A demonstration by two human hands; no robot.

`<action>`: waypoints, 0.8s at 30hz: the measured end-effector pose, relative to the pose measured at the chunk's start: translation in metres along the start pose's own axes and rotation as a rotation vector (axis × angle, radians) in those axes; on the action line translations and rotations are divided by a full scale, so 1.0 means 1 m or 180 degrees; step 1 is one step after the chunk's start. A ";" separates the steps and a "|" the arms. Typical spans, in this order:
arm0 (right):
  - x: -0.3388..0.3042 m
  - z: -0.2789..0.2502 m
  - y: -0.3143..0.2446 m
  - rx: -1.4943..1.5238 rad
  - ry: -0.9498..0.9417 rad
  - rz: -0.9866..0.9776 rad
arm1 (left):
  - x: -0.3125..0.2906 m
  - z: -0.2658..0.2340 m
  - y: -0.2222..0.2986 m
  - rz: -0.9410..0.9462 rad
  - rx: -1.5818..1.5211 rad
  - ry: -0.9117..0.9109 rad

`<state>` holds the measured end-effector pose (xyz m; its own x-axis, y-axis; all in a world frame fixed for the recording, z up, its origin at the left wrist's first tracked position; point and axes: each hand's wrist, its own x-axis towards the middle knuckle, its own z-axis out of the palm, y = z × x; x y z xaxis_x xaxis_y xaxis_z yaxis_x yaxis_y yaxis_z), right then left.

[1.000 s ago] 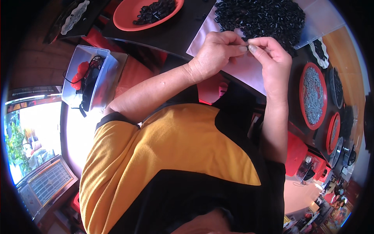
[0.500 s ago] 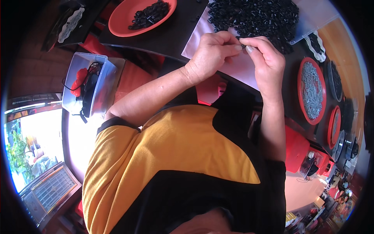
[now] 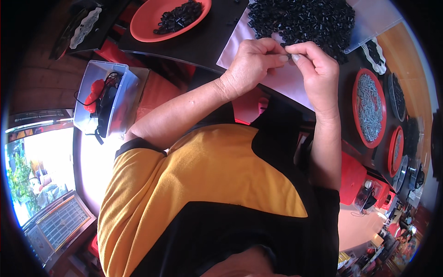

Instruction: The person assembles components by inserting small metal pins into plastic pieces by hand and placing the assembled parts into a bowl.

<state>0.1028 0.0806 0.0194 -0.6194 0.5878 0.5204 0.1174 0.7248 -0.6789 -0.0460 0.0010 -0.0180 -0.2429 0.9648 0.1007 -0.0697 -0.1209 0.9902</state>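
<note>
My left hand [image 3: 254, 62] and my right hand [image 3: 319, 69] meet fingertip to fingertip over the near edge of a pale pink sheet [image 3: 288, 84]. Between the pinched thumbs and forefingers is a tiny dark piece [image 3: 289, 56], mostly covered by the fingers. Its exact kind cannot be made out. Just beyond the hands, a large heap of small black plastic pieces [image 3: 302, 21] covers the far part of the sheet. More such black pieces [image 3: 180, 17] lie in an orange-red plastic bowl [image 3: 143, 28] at the far left.
On the right, a red bowl [image 3: 382, 108] holds many silvery screw-like metal pieces [image 3: 369, 106]. Smaller round dishes [image 3: 395, 150] stand beyond it. A clear plastic container [image 3: 376, 23] borders the heap. To my left, a translucent bin [image 3: 85, 113] contains cables and a red item.
Both hands stay pinched together in nearly the same spot. My right hand and forearm have shifted very slightly to the right.
</note>
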 end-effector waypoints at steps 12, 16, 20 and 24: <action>0.011 -0.011 -0.006 -0.0278 -0.0500 -0.0026 | -0.001 -0.002 0.001 -0.0064 0.0157 -0.0048; 0.010 -0.003 -0.007 -0.0168 -0.0280 0.0162 | 0.000 -0.002 -0.002 0.0040 0.0146 0.0029; 0.005 -0.002 -0.002 0.0500 0.0053 0.0792 | 0.001 0.002 -0.002 0.0040 -0.0067 0.0060; 0.006 -0.001 -0.006 0.0487 0.0019 0.0697 | 0.000 -0.003 -0.001 -0.0101 0.0016 0.0029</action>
<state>0.0996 0.0800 0.0269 -0.5877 0.7269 0.3553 0.1290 0.5176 -0.8458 -0.0491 0.0006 -0.0193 -0.2495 0.9659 0.0685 -0.0727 -0.0892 0.9934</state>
